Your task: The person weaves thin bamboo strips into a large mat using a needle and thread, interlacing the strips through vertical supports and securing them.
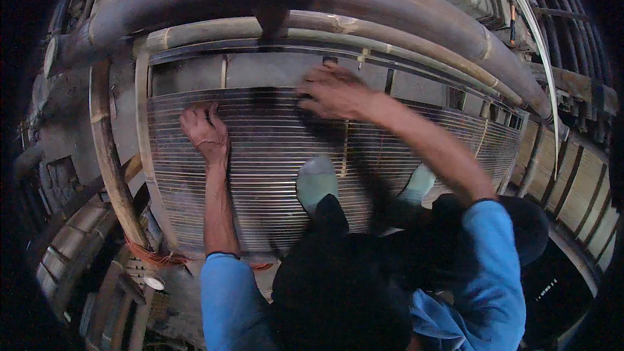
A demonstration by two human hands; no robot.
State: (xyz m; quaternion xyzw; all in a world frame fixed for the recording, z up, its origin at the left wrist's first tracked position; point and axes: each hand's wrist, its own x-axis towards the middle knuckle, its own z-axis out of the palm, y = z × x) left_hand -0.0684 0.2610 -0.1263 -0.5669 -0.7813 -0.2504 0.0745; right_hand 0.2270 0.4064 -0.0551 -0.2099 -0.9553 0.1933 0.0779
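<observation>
Reaches with both bare hands over a slatted panel (266,162), spread across the middle of the frame in thin, close-set strips. Holds the left hand (205,131) at the panel's upper left, back turned upward, fingers curled in toward the strips; cannot tell whether clenched around one of them or merely laid on top. Stretches the right hand (333,91) to upper center, near the panel's top edge, fingers bent and smeared by blur; cannot tell there either whether grasping anything or released. Wears blue sleeves (494,253), seen at lower left and lower right, with dark clothing (338,279) at bottom center. Shows two pale socks (316,182), one near frame center, the other to the right of it, both set against the strips.

Faces a thick bamboo pole (195,6), arched across the top of the frame, with a thinner bamboo pole (227,28) just below. Has a bamboo post (104,123) close by at left, slanting down toward orange cord (156,258) bunched at lower left. Takes in, at upper right, a long pale strip (543,58) curving downward beside a slim orange-and-black object (513,26), and, at far right, a row of pale slats (582,182) divided by dark bars.
</observation>
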